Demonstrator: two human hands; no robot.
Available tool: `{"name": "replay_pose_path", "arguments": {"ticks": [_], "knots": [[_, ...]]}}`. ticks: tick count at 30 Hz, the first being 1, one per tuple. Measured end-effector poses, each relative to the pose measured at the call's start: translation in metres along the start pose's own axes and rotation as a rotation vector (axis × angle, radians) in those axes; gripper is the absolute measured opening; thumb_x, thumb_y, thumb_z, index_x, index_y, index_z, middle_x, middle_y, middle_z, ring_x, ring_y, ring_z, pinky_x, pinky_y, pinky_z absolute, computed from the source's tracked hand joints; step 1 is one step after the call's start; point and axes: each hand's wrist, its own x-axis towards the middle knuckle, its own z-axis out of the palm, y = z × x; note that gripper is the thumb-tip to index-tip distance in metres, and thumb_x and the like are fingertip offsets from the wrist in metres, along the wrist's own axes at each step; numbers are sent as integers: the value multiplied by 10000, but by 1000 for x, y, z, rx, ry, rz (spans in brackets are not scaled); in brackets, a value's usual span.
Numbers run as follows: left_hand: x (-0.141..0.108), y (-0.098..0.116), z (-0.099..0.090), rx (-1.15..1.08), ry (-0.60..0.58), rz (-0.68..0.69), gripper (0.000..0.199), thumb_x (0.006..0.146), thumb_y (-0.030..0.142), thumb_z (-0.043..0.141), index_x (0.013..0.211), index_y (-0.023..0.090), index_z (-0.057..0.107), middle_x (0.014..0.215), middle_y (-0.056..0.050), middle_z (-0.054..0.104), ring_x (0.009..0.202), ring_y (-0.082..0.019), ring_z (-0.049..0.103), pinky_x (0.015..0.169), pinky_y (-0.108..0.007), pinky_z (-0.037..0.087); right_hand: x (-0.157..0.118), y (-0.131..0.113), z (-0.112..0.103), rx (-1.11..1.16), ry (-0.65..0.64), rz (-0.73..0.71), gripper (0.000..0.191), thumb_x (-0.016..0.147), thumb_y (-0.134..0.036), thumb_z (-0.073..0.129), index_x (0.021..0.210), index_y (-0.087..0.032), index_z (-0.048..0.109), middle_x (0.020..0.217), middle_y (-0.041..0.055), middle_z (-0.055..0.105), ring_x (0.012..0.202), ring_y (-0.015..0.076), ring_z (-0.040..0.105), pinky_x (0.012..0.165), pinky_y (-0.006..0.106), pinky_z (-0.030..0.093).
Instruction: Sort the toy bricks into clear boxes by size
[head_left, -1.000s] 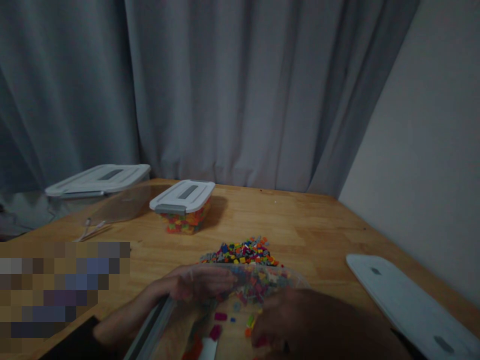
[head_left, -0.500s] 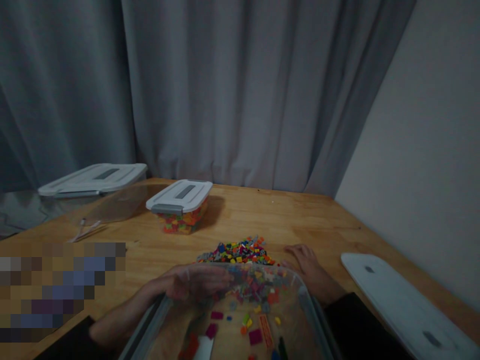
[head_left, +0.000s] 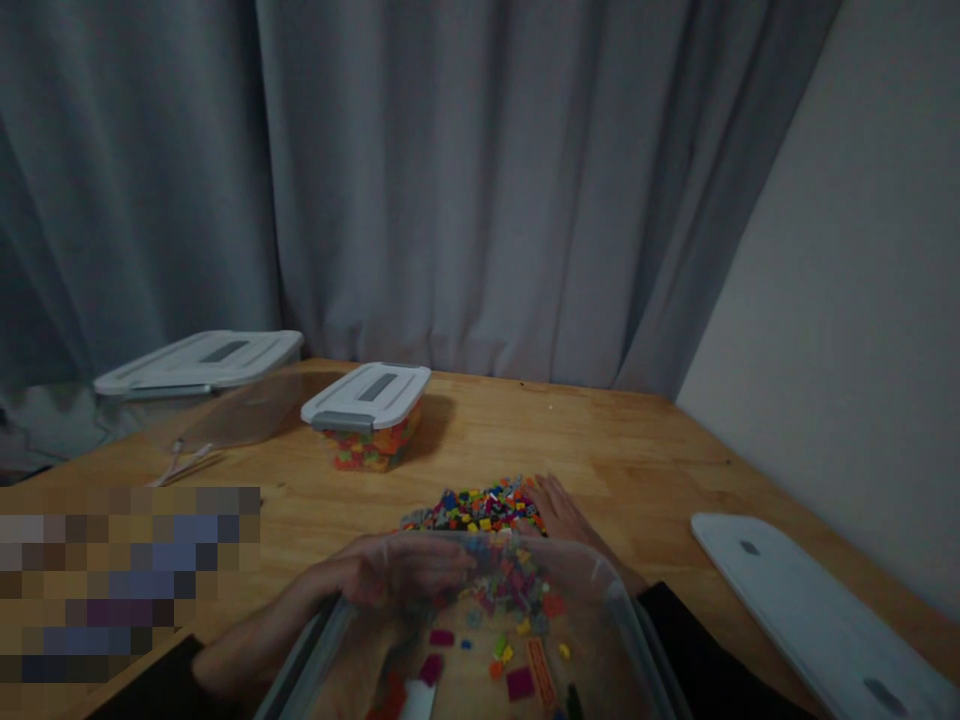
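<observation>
A clear plastic storage bin (head_left: 622, 590) sits right in front of me, with several loose toy bricks (head_left: 519, 684) seen through it. Just beyond its far edge lies a heap of small colourful toy bricks (head_left: 484, 510) on the table. My left hand (head_left: 405, 568) reaches around the bin's left side and shows through the plastic, fingers stretched flat toward the heap. On the heap's right edge rests my right hand (head_left: 559, 512), fingers extended and against the bricks. Part of the heap is blurred behind the bin wall.
A small lidded box of bricks (head_left: 367, 445) stands farther back on the wooden table (head_left: 525, 420). Behind it to the left is a larger bin with a white lid (head_left: 210, 360). A loose white lid (head_left: 810, 610) lies at right. Grey curtains (head_left: 465, 200) hang behind.
My right hand has moved left from beside the heap onto its right edge. My left hand stays behind the bin wall. The view has shifted slightly.
</observation>
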Motion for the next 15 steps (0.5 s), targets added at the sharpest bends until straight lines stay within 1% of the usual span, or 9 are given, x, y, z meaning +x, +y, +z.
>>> {"name": "replay_pose_path", "arguments": {"ticks": [1,2,4,5,7,9,10,13,15], "knots": [[1,-2,1,-10,21,-12,565,533,288,798,1093,219,811,1208,-117,780,1230,-438,619,1087,-536,421,6,-4,-4,29,13,12,701,1009,-603,382,1564,-176,402,1679,148,182,1579,333,88,1276,541,223],[3,-3,1,-10,10,-10,557,533,310,798,1084,235,815,1200,-103,784,1243,-435,610,1104,-538,404,12,-7,-8,59,29,10,697,1016,-605,357,1560,-172,409,1686,145,155,1583,324,49,1280,543,204],[5,-6,1,-17,5,4,523,543,352,793,1054,248,825,1161,-87,798,1247,-438,605,1130,-550,372,20,-14,-18,112,59,-12,664,1045,-560,290,1552,-150,416,1674,148,203,1586,294,67,1285,542,188],[6,-6,1,-17,1,6,516,547,365,793,1049,248,826,1152,-87,800,1248,-444,602,1138,-558,359,22,-17,-23,137,54,-24,640,1057,-524,268,1542,-139,429,1654,151,264,1582,282,116,1286,541,189],[6,-4,2,-9,-18,-3,549,550,380,800,1080,240,817,1178,-95,790,1262,-456,587,1150,-569,342,22,-22,-31,186,-9,-53,596,1068,-463,255,1514,-131,468,1605,148,374,1559,278,223,1284,548,187],[3,2,5,-2,-38,0,600,549,386,810,1129,232,803,1215,-101,777,1278,-458,576,1158,-559,338,18,-25,-35,273,-51,-68,584,1072,-451,235,1491,-138,495,1563,141,445,1517,265,329,1284,530,192],[1,5,8,2,-39,4,607,558,385,809,1145,231,797,1231,-100,771,1284,-453,574,1160,-549,340,16,-26,-35,340,-46,-59,591,1072,-471,225,1473,-145,513,1536,137,483,1480,251,392,1278,503,225],[-5,16,16,14,-35,-21,537,607,328,786,1136,233,801,1255,-94,762,1288,-429,581,1145,-523,367,12,-24,-34,507,55,-15,611,1052,-570,257,1323,-156,615,1366,129,621,1295,212,562,1192,403,385],[-7,21,20,18,-28,-32,513,619,284,769,1128,227,803,1263,-100,758,1293,-426,579,1135,-525,374,14,-20,-31,533,110,-19,599,1034,-604,302,1232,-157,649,1286,124,648,1223,204,588,1146,371,425]]}}
